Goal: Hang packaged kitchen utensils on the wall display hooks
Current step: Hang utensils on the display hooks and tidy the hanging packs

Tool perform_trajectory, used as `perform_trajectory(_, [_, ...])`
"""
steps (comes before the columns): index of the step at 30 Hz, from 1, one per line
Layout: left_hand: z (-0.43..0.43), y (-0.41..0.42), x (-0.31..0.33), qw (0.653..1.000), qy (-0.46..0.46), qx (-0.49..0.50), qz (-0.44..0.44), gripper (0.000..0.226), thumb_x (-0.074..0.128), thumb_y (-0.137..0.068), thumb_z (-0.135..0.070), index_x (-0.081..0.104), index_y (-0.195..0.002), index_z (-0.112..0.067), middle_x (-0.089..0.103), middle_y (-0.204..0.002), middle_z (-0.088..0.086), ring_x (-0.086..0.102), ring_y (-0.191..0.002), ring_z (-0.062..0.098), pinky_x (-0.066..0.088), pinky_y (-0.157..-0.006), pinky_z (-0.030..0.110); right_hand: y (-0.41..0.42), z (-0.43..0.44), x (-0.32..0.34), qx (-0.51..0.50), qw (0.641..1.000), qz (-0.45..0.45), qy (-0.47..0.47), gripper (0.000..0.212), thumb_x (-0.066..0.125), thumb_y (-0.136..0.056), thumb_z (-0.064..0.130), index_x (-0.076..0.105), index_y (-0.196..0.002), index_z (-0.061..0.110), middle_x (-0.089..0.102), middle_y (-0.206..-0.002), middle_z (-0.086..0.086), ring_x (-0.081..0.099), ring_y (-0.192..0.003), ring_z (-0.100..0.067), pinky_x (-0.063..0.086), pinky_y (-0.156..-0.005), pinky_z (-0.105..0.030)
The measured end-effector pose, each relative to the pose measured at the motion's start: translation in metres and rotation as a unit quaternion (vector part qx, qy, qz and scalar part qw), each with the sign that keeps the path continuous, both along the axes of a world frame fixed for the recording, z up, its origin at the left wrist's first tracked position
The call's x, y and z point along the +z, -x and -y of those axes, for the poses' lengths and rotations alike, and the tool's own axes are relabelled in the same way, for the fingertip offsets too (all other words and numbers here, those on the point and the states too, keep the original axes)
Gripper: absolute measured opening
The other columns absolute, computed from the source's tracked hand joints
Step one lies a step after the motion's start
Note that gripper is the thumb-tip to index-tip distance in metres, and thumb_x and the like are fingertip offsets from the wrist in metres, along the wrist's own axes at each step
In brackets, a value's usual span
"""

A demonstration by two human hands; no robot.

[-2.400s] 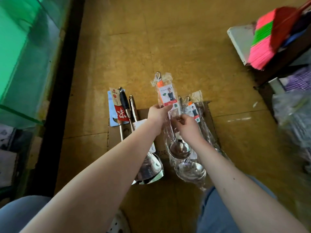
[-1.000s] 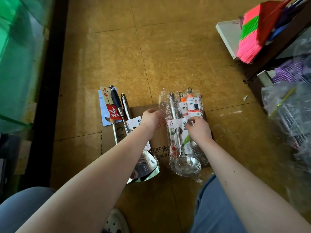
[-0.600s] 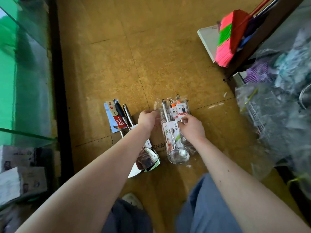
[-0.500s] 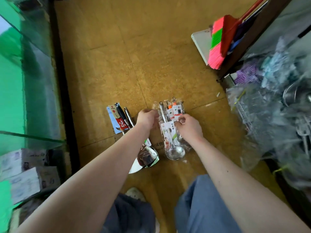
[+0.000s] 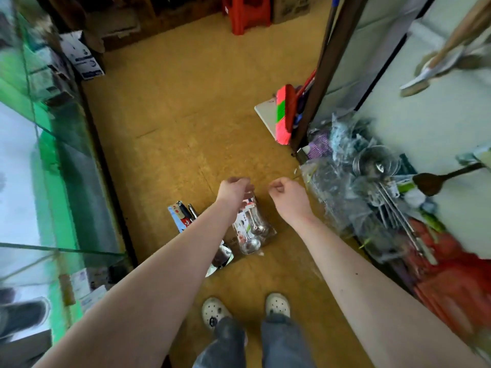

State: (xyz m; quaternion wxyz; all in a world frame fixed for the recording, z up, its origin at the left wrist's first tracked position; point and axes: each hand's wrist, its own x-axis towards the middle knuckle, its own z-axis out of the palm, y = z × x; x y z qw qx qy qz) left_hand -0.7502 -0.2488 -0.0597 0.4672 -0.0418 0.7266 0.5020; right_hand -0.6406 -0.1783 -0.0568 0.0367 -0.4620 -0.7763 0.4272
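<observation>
Person stands; both bare forearms reach forward over the floor (image 5: 172, 134).

Left hand (image 5: 233, 188): palm down, fingers curled downward and motion-blurred. Its fingertips overlap the top edge of the packaged ladles (image 5: 249, 229) in this view. Whether it has hold of the packet or hangs above it: cannot tell.

Right hand (image 5: 288, 196): fingers drawn in to a loose fist, thumb against the index finger. Nothing visible inside it.

Packaged ladles: clear bags with printed cards, bowls toward the person, lying mid-floor below the two hands and just ahead of the white clogs (image 5: 212, 312). Just left of them, partly hidden under the left forearm, lies a carded spatula set (image 5: 183, 216) with a black handle and a red label.

Right edge of floor: heap of bagged steel utensils (image 5: 372, 197) against the white wall (image 5: 425, 123). A dark wooden ladle (image 5: 430, 183) shows in front of that wall, above the heap.

Beyond the heap: pink-and-green broom (image 5: 283, 115) leaning by a dark post. Left edge of floor: glass counter (image 5: 66, 155). Far end: red stool (image 5: 248, 14).
</observation>
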Motion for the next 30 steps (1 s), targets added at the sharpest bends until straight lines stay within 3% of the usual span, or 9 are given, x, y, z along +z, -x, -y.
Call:
perform_trajectory(4, [-0.018,-0.029,0.042,0.998,-0.028,-0.042,-0.024,0.020,0.050,-0.096,-0.017,0.052,-0.114,-0.010,0.066,-0.094,0.005,0.058,-0.070,0.016,0.042,-0.060,0.027,-0.024,-0.014,0.042,-0.033,0.999,-0.035,-0.003,0.023,0.050,-0.095,0.017,0.062,-0.113,0.008,0.065,-0.109,-0.006,0.061,-0.099,-0.021,0.049,-0.085,-0.032])
perform_trajectory(10, [-0.036,-0.070,0.094,0.991,-0.068,-0.097,-0.054,0.021,0.052,-0.096,-0.021,0.053,-0.115,-0.010,0.066,-0.096,0.005,0.059,-0.070,0.015,0.041,-0.064,0.027,-0.065,-0.023,0.095,-0.101,0.991,-0.085,-0.031,0.023,0.049,-0.096,0.021,0.063,-0.111,0.011,0.066,-0.104,-0.004,0.060,-0.086,-0.017,0.046,-0.073,-0.028])
perform_trajectory(12, [-0.040,-0.084,0.111,0.986,-0.090,-0.127,-0.064,0.008,0.052,-0.095,-0.019,0.055,-0.099,-0.012,0.065,-0.086,0.003,0.058,-0.067,0.015,0.040,-0.065,0.026,-0.082,-0.020,0.110,-0.134,0.985,-0.094,-0.049,0.023,0.049,-0.096,0.022,0.065,-0.110,0.011,0.068,-0.102,-0.004,0.061,-0.082,-0.016,0.047,-0.072,-0.028])
perform_trajectory(14, [-0.043,-0.099,0.125,0.977,-0.113,-0.167,-0.075,0.012,0.052,-0.095,-0.017,0.054,-0.083,-0.016,0.063,-0.081,0.002,0.057,-0.065,0.015,0.040,-0.064,0.025,-0.100,-0.016,0.126,-0.172,0.978,-0.097,-0.070,0.021,0.049,-0.097,0.022,0.065,-0.107,0.012,0.068,-0.101,-0.003,0.062,-0.083,-0.017,0.050,-0.077,-0.030])
perform_trajectory(16, [-0.046,-0.115,0.134,0.964,-0.137,-0.216,-0.076,0.015,0.051,-0.095,-0.016,0.054,-0.080,-0.018,0.063,-0.081,0.002,0.058,-0.061,0.013,0.040,-0.062,0.025,-0.121,-0.009,0.138,-0.216,0.968,-0.103,-0.077,0.018,0.049,-0.097,0.023,0.065,-0.101,0.015,0.067,-0.092,0.002,0.061,-0.078,-0.014,0.049,-0.076,-0.029])
perform_trajectory(19, [-0.049,-0.146,0.144,0.945,-0.168,-0.274,-0.060,0.016,0.051,-0.096,-0.016,0.053,-0.079,-0.017,0.062,-0.075,0.000,0.058,-0.051,0.008,0.037,-0.055,0.023,-0.156,0.006,0.151,-0.295,0.945,-0.111,-0.086,0.020,0.051,-0.096,0.024,0.066,-0.102,0.012,0.065,-0.090,0.000,0.057,-0.076,-0.014,0.040,-0.070,-0.023])
perform_trajectory(26, [-0.046,-0.250,0.162,0.900,-0.194,-0.390,-0.010,0.012,0.049,-0.096,-0.015,0.054,-0.086,-0.013,0.061,-0.077,0.002,0.056,-0.058,0.012,0.039,-0.053,0.020,-0.259,0.045,0.179,-0.460,0.869,-0.149,-0.102,0.009,0.057,-0.091,0.020,0.064,-0.094,0.017,0.070,-0.099,-0.009,0.065,-0.095,-0.027,0.050,-0.091,-0.045])
perform_trajectory(29, [-0.041,-0.298,0.175,0.875,-0.207,-0.437,0.008,0.009,0.048,-0.097,-0.015,0.054,-0.091,-0.011,0.062,-0.080,0.003,0.055,-0.062,0.013,0.041,-0.042,0.015,-0.305,0.061,0.191,-0.499,0.844,-0.159,-0.117,0.016,0.054,-0.092,0.022,0.065,-0.101,0.014,0.069,-0.103,-0.008,0.064,-0.098,-0.025,0.050,-0.091,-0.046])
perform_trajectory(30, [-0.039,-0.313,0.180,0.865,-0.211,-0.454,0.006,0.008,0.048,-0.097,-0.016,0.054,-0.097,-0.010,0.063,-0.085,0.005,0.057,-0.065,0.014,0.043,-0.045,0.016,-0.320,0.067,0.194,-0.510,0.836,-0.165,-0.118,0.016,0.054,-0.092,0.023,0.064,-0.102,0.015,0.069,-0.105,-0.007,0.064,-0.098,-0.024,0.050,-0.092,-0.045])
